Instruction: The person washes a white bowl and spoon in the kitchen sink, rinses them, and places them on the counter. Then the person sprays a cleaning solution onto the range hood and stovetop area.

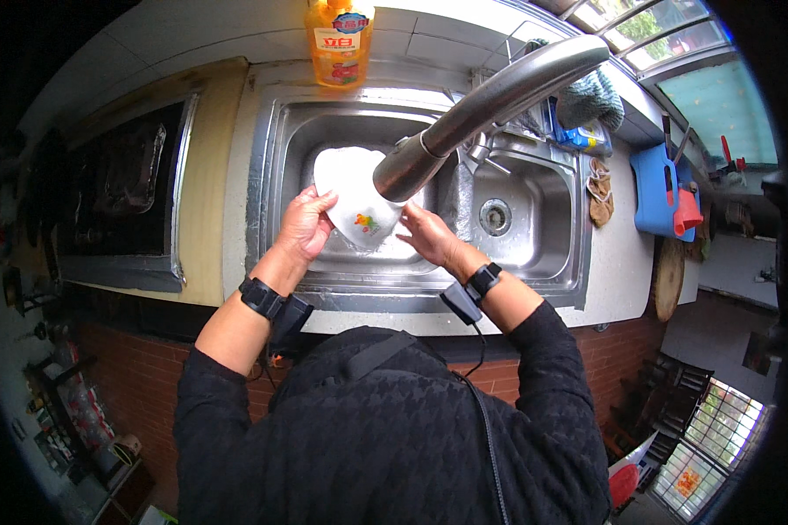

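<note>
A white dish [346,184] with a small colourful flower print is held tilted over the left basin [296,157] of a steel sink, right below the faucet [464,114]. My left hand [306,226] is closed on the dish's left edge, thumb on its face. At the lower right edge, my right hand [429,234] has its fingers curled against the rim. The faucet's spout end covers the dish's upper right part. Whether water is running I cannot tell.
An orange dish soap bottle [337,52] stands behind the left basin. The right basin [534,210] has a drain strainer [496,217]. A brown cloth [600,192] and a blue caddy [657,188] are on the right. A black stovetop [123,175] lies to the left.
</note>
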Demonstrator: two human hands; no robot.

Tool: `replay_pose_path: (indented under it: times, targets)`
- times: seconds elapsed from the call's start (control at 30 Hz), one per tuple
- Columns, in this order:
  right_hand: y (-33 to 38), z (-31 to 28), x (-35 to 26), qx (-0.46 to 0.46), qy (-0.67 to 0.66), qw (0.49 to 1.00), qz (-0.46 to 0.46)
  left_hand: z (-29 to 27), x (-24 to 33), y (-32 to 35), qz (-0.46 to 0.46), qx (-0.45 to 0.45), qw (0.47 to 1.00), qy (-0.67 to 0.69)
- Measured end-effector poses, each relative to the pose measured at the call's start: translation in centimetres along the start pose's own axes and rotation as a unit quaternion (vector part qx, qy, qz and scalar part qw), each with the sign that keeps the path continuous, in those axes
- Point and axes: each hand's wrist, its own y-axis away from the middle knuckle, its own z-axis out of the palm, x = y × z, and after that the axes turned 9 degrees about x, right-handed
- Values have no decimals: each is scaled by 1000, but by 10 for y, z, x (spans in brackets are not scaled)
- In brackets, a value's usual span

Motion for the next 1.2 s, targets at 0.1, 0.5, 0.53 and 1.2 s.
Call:
replay_pose_path:
  times: [0.1, 0.5, 0.53, 1.2]
  targets:
    - [15, 22, -6, -65, 206, 911, -350, 12, -1, 3, 31, 6, 987, -157]
    - [-35, 32, -51, -106, 188, 941, -261, 21, 9, 37, 0, -110, 974, -196]
    - [-36, 26, -48, -117, 93, 973, -175, 22, 12, 39, 1, -79, 980, -182]
    - [34, 26, -8, -29, 5, 1000, 4, 39, -46, 26, 337, -162, 632, -679]
